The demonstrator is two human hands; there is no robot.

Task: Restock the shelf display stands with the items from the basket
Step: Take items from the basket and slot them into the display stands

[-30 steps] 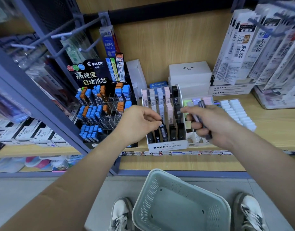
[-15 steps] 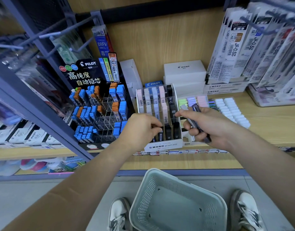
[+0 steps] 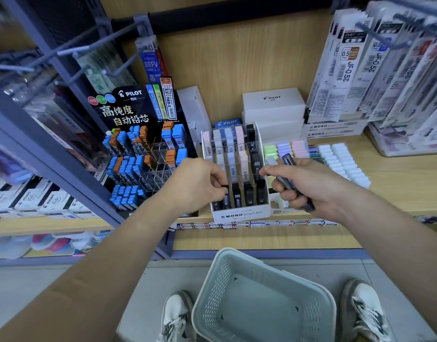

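Left hand pinches case; right hand grips cases.

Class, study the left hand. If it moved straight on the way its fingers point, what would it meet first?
Probably the neighbouring dark cases in the front row of the white MONO stand: the left hand, pinching a dark lead case, points right toward them. Depth is unclear.

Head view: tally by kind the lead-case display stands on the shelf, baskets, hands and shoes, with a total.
Display stands: 2, the PILOT stand and the MONO stand
Baskets: 1, the grey basket
Hands: 2, left hand pinching a black case, right hand gripping several cases
Shoes: 2, left shoe and right shoe
Total: 7
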